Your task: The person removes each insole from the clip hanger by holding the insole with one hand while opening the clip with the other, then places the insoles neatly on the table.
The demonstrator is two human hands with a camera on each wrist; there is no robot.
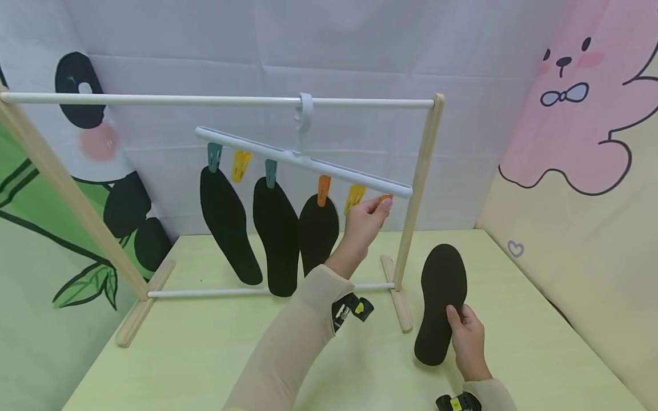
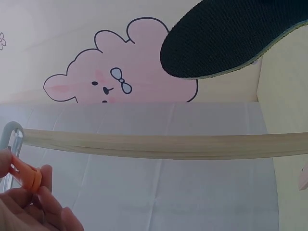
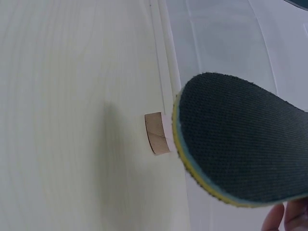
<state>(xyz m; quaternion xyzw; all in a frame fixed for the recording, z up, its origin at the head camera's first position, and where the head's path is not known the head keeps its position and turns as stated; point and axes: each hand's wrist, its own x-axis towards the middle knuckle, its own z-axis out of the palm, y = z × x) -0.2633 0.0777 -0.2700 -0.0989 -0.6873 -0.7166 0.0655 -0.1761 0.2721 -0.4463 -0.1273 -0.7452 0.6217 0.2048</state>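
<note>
Fingers of left hand (image 1: 361,226) pinching orange clip (image 2: 30,178), hanger (image 1: 295,157) tilted above, right hand (image 1: 470,343) gripping black insole (image 1: 442,285)

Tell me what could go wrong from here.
The hanger slants and hangs from a single hook; if the left hand tugs the orange clip, it might swing. The right hand grips the unclipped insole at one edge, so it could twist or slip.

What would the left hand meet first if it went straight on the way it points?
Beyond the orange clip it pinches, the left hand would probably meet the white hanger; depth is unclear.
</note>
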